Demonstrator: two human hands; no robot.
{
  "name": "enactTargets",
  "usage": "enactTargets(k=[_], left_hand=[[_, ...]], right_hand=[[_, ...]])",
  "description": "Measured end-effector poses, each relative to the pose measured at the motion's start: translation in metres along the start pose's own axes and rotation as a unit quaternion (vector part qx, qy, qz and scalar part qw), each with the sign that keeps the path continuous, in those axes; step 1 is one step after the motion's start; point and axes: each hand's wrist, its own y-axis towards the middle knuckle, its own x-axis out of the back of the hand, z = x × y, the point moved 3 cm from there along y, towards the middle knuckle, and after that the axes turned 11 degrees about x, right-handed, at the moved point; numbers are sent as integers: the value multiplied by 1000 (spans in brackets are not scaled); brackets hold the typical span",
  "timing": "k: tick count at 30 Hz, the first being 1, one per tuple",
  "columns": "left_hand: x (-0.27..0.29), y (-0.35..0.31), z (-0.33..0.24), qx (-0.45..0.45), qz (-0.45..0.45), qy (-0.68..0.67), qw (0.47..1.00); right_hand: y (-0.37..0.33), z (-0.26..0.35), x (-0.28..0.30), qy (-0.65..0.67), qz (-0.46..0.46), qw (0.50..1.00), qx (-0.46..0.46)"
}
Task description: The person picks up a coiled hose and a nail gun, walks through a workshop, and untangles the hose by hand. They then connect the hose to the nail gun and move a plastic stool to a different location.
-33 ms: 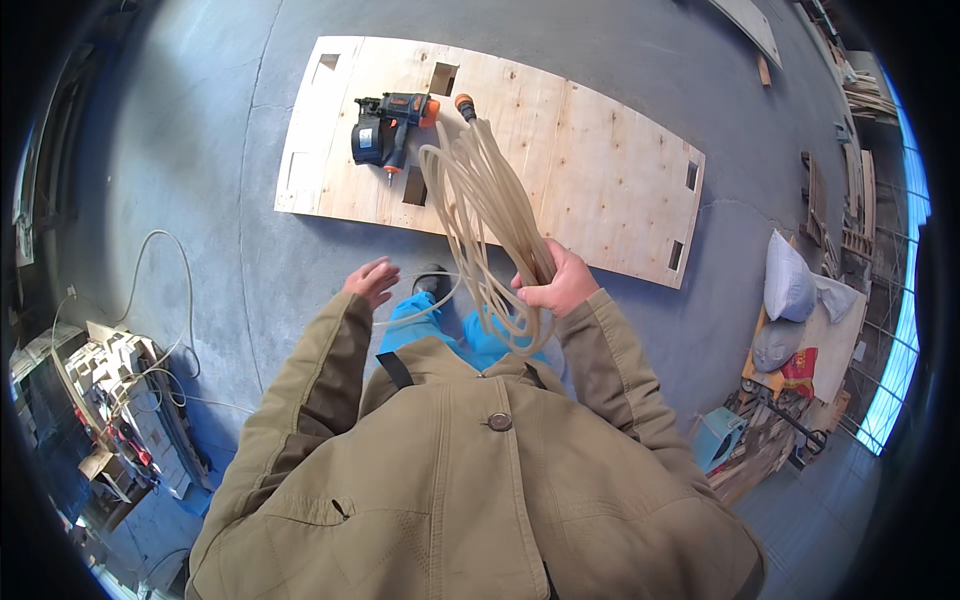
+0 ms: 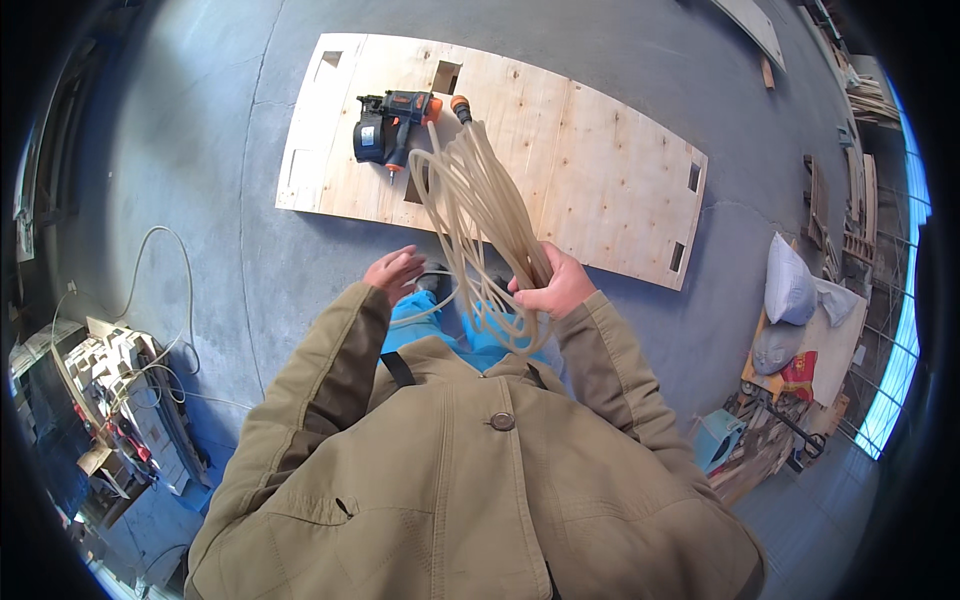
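Looped in a thick bundle, a pale beige air hose (image 2: pixel 492 195) is gripped by my right hand (image 2: pixel 557 283), thumb across the loops. The loops reach forward over a plywood panel (image 2: pixel 590 150), and their lower ends droop in front of my jacket. At the far end of the bundle is an orange and black fitting (image 2: pixel 461 108). My left hand (image 2: pixel 394 271) is just left of the hanging loops, fingers apart, seemingly holding nothing. A strand of hose passes close to it. On the panel, left of the bundle, lies a black and orange coil nail gun (image 2: pixel 392 125).
The panel, with several rectangular cut-outs, lies on the grey concrete floor (image 2: pixel 330 280). Wood offcuts (image 2: pixel 130 370) and a trailing hose (image 2: pixel 188 285) are at the left. White sacks (image 2: pixel 790 285), a teal box (image 2: pixel 717 440) and stacked boards are at the right.
My left hand has moved right and slightly forward, nearer the hose loops. The front loops have shifted a little left. My right hand keeps its grip, nearly still.
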Motion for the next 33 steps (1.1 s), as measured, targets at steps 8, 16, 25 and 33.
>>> enactTargets(k=[8, 16, 25, 33], left_hand=[[-168, 31, -44, -46, 180, -173, 967], [-253, 70, -21, -43, 96, -51, 993], [-135, 163, -31, -22, -108, 296, 949], [144, 304, -106, -85, -387, 345, 851]], right_hand=[[32, -49, 18, -74, 50, 989, 114], [41, -108, 75, -5, -53, 998, 23], [10, -159, 170, 20, -259, 964, -60], [-12, -260, 190, -177, -327, 906, -201]])
